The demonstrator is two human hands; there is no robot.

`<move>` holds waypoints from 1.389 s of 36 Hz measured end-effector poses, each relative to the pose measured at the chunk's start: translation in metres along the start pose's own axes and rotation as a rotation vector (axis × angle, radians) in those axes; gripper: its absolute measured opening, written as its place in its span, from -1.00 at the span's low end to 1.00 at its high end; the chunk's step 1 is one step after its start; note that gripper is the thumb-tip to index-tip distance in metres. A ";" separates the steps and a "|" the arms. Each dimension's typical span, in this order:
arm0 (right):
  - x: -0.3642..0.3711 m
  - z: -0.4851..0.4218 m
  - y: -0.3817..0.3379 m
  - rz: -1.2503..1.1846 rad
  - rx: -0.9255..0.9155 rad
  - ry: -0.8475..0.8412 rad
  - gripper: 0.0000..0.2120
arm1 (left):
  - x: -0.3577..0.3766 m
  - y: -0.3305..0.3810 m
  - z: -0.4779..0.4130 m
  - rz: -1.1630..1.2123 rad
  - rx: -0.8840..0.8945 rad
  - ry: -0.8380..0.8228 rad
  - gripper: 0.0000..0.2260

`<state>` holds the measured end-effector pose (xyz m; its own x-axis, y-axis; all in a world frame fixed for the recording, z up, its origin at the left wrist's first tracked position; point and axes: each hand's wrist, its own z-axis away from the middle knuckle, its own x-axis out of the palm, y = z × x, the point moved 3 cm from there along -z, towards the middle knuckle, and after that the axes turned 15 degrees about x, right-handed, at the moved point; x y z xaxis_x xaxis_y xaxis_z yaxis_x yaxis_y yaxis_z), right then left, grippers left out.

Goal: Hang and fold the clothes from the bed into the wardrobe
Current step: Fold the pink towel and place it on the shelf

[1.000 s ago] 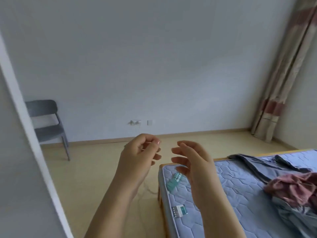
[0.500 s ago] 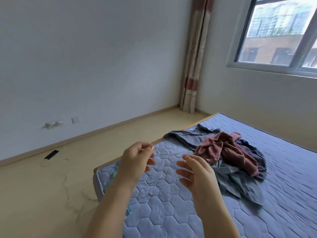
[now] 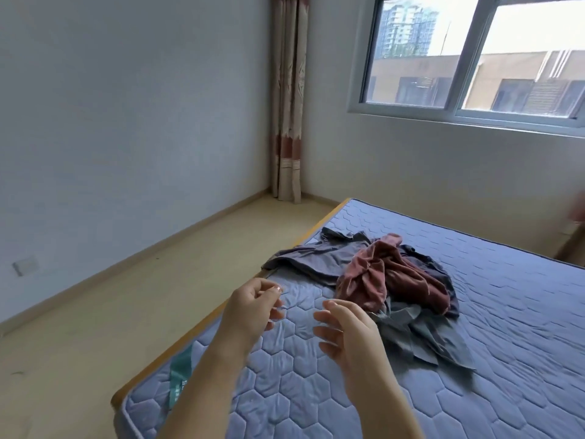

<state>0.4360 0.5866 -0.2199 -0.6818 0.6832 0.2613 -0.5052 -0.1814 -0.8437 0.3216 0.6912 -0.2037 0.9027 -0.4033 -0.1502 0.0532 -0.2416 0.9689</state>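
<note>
- Hands first: your left hand (image 3: 253, 307) and right hand (image 3: 346, 332) hover side by side above the near corner of the mattress (image 3: 316, 391), fingers loosely curled, holding nothing.
- Just beyond your right hand lies the clothes pile: a crumpled reddish garment (image 3: 384, 280) on top of grey garments (image 3: 319, 261), one grey edge at the bed's rim.
- You look to be at the pick-up step; nothing is lifted yet.
- Next, reach forward and right, and pinch one garment free of the tangle.
- No wardrobe is in view.

Blue hexagon-quilted mattress (image 3: 474, 312) carries a dusty-red garment (image 3: 380, 274) on grey clothes (image 3: 319, 261); curtain (image 3: 286, 99) beige with red bands.
</note>
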 end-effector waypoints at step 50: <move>0.606 -0.115 0.211 0.372 0.442 -0.336 -0.90 | -0.573 -0.197 -0.121 0.014 -0.347 0.496 -0.87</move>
<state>-0.0229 1.0440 -0.2939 -0.9440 0.2748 0.1825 -0.3253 -0.6840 -0.6530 -0.1543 1.0769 -0.2849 0.9912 0.0758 -0.1085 0.1010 0.0962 0.9902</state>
